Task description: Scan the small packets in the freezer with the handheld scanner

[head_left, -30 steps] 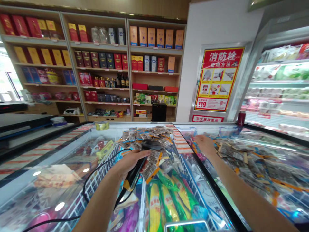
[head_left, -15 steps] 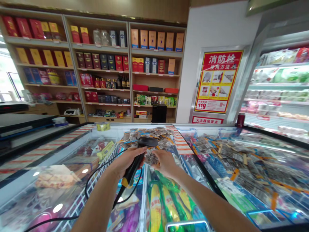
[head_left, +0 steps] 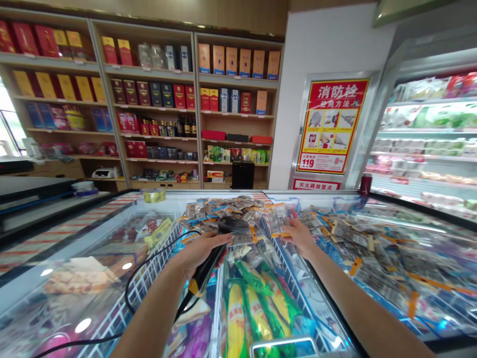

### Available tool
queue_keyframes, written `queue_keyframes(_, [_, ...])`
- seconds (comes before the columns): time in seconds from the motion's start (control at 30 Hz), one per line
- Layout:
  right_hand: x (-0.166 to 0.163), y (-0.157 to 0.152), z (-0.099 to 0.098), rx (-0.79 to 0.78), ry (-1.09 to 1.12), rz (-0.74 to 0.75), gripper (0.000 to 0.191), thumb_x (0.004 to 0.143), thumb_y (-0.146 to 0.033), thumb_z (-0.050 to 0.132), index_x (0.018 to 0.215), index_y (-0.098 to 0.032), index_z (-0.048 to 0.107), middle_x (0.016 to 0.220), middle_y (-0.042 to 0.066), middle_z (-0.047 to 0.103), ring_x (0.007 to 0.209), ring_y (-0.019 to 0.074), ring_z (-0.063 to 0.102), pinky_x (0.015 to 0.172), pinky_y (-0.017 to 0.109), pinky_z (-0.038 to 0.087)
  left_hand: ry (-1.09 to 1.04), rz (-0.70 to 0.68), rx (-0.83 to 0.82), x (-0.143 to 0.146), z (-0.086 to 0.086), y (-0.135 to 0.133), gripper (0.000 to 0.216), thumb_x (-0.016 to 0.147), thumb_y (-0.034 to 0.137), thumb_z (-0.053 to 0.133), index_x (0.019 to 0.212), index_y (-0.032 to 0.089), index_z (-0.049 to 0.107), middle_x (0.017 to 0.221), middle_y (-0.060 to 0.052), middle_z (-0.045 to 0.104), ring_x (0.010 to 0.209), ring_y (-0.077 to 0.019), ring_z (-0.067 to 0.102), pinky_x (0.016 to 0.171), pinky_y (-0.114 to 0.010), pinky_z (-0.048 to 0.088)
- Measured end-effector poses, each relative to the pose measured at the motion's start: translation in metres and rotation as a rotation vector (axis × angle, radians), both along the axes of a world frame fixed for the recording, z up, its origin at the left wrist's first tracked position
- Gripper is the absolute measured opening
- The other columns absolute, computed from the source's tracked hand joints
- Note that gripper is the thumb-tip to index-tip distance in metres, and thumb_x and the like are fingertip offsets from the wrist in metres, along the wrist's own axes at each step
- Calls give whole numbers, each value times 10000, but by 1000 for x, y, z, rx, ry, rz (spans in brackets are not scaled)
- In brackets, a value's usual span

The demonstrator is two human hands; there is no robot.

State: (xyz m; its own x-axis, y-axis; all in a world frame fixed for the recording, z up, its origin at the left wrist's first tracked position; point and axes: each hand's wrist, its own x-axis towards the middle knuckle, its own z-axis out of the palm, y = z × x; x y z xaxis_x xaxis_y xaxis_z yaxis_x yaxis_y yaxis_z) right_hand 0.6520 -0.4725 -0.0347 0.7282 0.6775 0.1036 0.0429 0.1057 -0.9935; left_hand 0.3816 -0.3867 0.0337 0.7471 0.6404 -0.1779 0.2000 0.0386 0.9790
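Observation:
My left hand (head_left: 204, 253) is wrapped round the handle of a black and yellow barcode scanner (head_left: 233, 224), its head tilted over the freezer. A black cable (head_left: 128, 293) trails from it to the lower left. My right hand (head_left: 300, 236), fingers pinched, holds a small clear packet (head_left: 276, 220) with an orange edge near the freezer's right side. Below and between the hands, a pile of similar packets (head_left: 242, 206) lies at the far end of the basket. Corn cobs in green and yellow wrapping (head_left: 236, 318) lie in the near part.
A white wire basket (head_left: 139, 281) divides the freezer. More packets (head_left: 372, 248) lie heaped in the right part under glass. A roll of yellowish tape (head_left: 154, 195) sits on the far left rim. Shelves of boxes (head_left: 164, 94) stand behind, with a red poster (head_left: 331, 127) beside them.
My right hand has moved right, away from the scanner, carrying the packet over the basket's right side. My left hand with the scanner stays nearly in place. The view has shifted slightly.

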Motion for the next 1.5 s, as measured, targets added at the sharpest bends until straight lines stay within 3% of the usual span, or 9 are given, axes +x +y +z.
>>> queue_keyframes(0.13, [8,-5,8,282,209,62,357,578,-264,653,904,-218,516,828,-10,664,720,163,644,630,317,529,16,-36,16,4,-3,-3,359,631,512,607,644,167,508,492,25,539,442,-104,471,463,-225,326])
queue_keyframes(0.3, [11,-2,4,332,266,-14,245,624,-288,592,848,-211,528,722,6,670,664,199,646,592,358,540,30,-121,-13,12,-5,-15,345,636,485,612,599,160,504,474,26,530,432,-95,463,459,-222,307])
queue_keyframes(0.43, [9,-1,6,424,249,-34,260,616,-272,595,865,-217,546,801,2,686,753,206,647,664,365,539,1,-185,-86,20,-11,-24,340,603,473,648,634,163,510,491,36,537,427,-89,464,458,-222,312])
queue_keyframes(0.7, [2,3,4,481,248,-22,286,585,-283,620,851,-225,533,786,-32,684,775,195,644,689,343,529,-14,-212,-139,31,-17,-39,314,611,454,624,637,156,530,479,34,522,413,-82,443,454,-221,313])
queue_keyframes(1.07, [-2,5,2,464,246,-19,358,584,-338,608,906,-213,514,813,-7,685,842,218,638,705,366,525,-4,-237,-201,31,-17,-38,351,587,474,647,665,153,529,504,23,541,426,-84,463,463,-224,334])
queue_keyframes(1.5, [1,7,2,578,355,-80,312,594,-281,636,883,-195,560,744,-15,688,723,188,647,686,360,527,-26,-223,-226,30,-16,-41,342,590,467,642,662,154,524,506,28,540,426,-75,469,443,-204,335])
